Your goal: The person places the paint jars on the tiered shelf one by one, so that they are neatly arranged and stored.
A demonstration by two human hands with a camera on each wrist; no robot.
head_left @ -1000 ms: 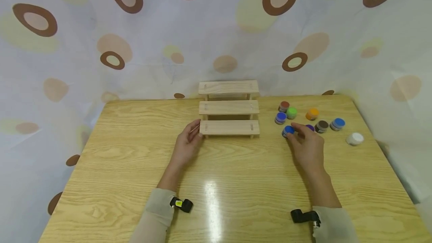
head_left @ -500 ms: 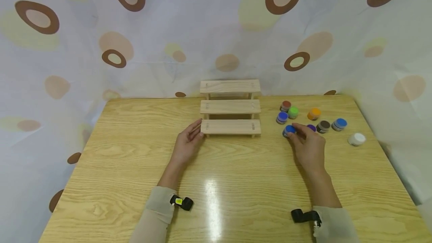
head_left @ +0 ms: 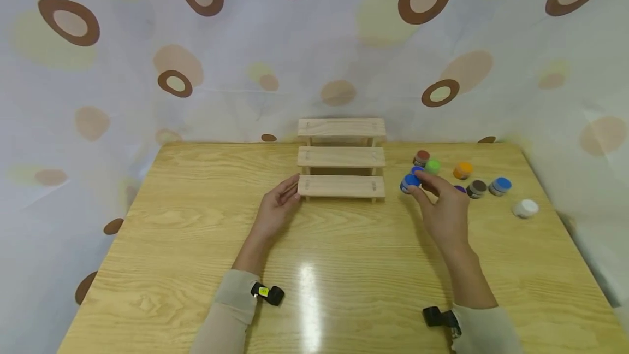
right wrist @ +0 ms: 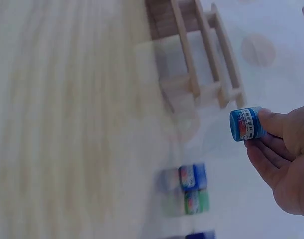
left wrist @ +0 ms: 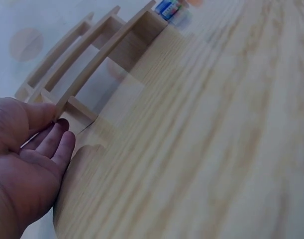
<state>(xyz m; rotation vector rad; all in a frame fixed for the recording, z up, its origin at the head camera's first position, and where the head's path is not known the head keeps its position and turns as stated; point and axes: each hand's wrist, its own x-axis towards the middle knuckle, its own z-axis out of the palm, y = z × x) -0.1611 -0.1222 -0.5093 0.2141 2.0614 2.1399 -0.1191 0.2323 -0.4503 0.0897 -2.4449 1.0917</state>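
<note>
Tabletop (head_left: 162, 223) in light wood grain, patterned cloth (head_left: 206, 113) up behind it. Starting on the left, there's a beige sleeve (head_left: 223, 310) with a little black camera (head_left: 269, 293) at the cuff, and the left hand (head_left: 275, 212) has thumb and fingertips pinching the left end of the lowest step on a pale wooden stand (head_left: 341, 186), three steps total. Next over is the blue jar (head_left: 409, 184), sitting between the stand and the right hand (head_left: 444, 214), which pinches it with thumb and fingers; it looks lifted off the table. From the head view it overlaps a violet-blue jar (head_left: 417, 170), with a red jar (head_left: 421, 158) just behind and a green jar (head_left: 433, 166) right beside that. Farther right it's a purple jar (head_left: 460, 189) mostly hidden by the hand, an orange jar (head_left: 463, 170), a dark brown jar (head_left: 476, 189) near the purple one, a second blue jar (head_left: 500, 186), and lastly a white jar (head_left: 526, 208) near the table's right edge.
</note>
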